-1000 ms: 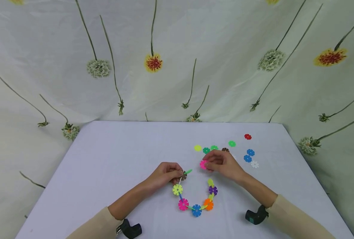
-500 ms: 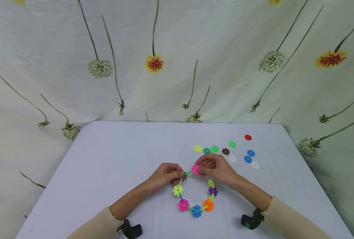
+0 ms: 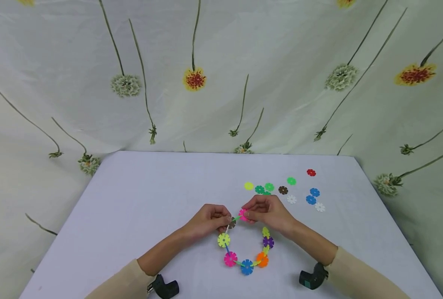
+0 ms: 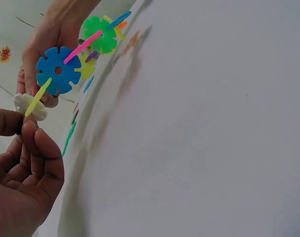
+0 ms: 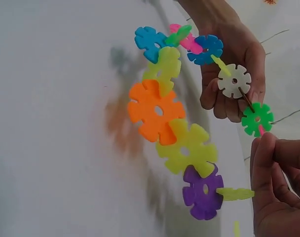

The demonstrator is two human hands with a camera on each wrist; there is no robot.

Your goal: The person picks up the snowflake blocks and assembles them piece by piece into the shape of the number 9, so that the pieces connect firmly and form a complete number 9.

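A curved chain of notched plastic discs hangs between my hands, above the table. My left hand (image 3: 208,220) pinches the brown disc (image 3: 233,223) near its upper left end; a white disc (image 4: 30,105) sits beside those fingers. Between thumb and fingers, my right hand (image 3: 271,212) pinches a pink disc (image 3: 242,215), which meets the edge of the green disc (image 5: 257,119) at that end. How deep their slots engage is hidden by the fingertips. The chain's other end, a yellow disc (image 3: 266,231) beyond the purple disc (image 5: 203,193), hangs below my right hand without touching it.
Loose discs lie on the white table (image 3: 161,178) beyond my right hand: green (image 3: 291,181), brown (image 3: 283,190), red (image 3: 311,172), blue (image 3: 311,199), white (image 3: 320,207) and yellow (image 3: 249,185). A flower-patterned cloth (image 3: 221,54) hangs behind the table.
My right hand has moved left and slightly nearer with the pink disc, from apart to contact with the green disc. My left hand has stayed almost still on the chain.
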